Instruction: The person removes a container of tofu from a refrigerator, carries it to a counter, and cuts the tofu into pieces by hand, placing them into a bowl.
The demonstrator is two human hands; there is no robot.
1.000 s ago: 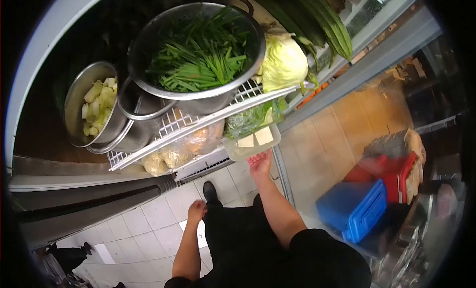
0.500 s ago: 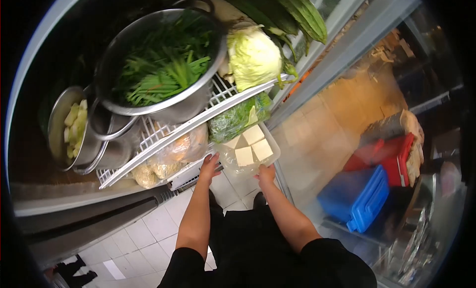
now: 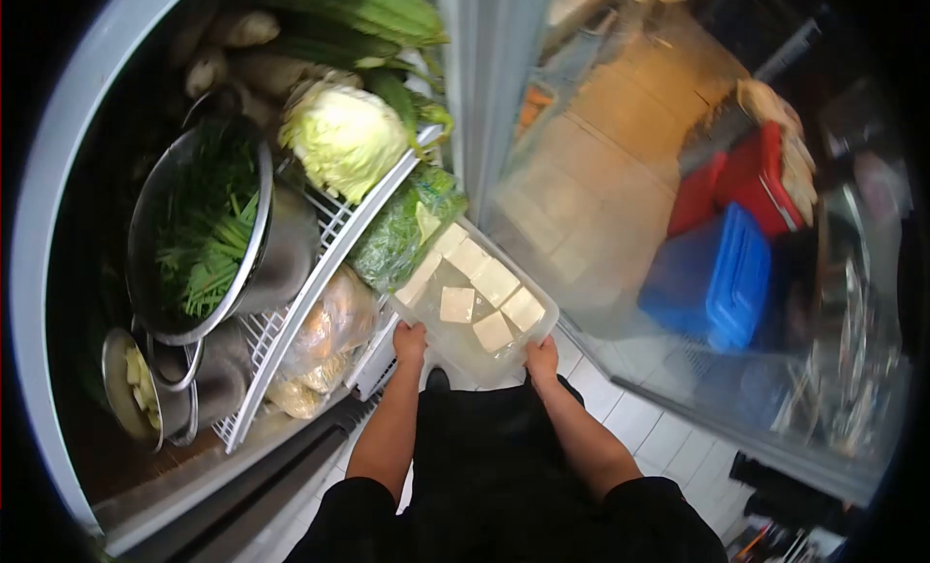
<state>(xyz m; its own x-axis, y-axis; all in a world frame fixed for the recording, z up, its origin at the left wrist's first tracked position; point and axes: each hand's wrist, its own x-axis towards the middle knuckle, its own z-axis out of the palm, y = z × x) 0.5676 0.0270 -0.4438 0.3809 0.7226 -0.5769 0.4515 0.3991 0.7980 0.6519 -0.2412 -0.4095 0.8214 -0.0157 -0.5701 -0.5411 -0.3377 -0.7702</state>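
Our left hand (image 3: pixel 411 340) at eight o'clock and right hand (image 3: pixel 542 357) at four grip the tub (image 3: pixel 473 367), fingers part-curled. We should keep its pale blocks (image 3: pixel 495 283) level.

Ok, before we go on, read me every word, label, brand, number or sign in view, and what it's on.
No readable text anywhere in this view.
Plastic tub: no lettering visible.
Bagged greens: no legible label.
Blue container and red container: nothing legible; too blurred to rule out small markings.
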